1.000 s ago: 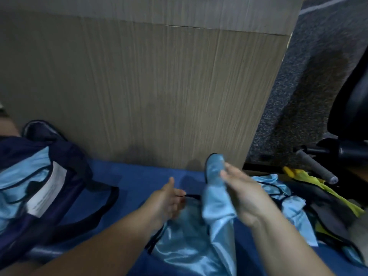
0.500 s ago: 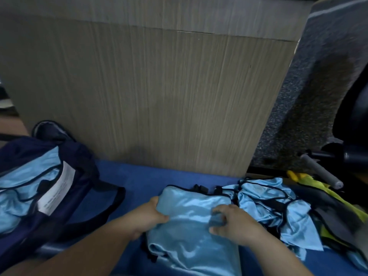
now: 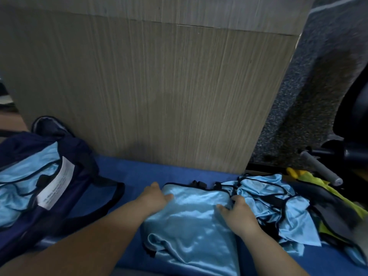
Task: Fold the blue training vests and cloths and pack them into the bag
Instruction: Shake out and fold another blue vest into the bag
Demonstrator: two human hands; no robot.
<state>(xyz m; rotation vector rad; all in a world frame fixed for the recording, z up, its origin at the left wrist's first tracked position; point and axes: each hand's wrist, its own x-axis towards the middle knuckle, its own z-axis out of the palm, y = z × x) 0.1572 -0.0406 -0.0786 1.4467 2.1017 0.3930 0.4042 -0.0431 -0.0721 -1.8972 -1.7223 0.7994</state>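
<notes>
Navy bag [image 3: 79, 176] at left already holds light-blue cloth; left hand [image 3: 153, 198] and right hand [image 3: 238, 214], fingers spread, press flat a folded vest [image 3: 191, 214] on the blue mat [image 3: 129, 174]; crumpled vests [image 3: 274, 202] at right remain unfolded.

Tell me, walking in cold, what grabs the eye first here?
Two bare hands, the left hand and the right hand, press on a shiny light blue vest spread on the blue mat at the centre. At far left a navy bag already holds similar blue fabric; a crumpled blue pile lies at right.
</notes>
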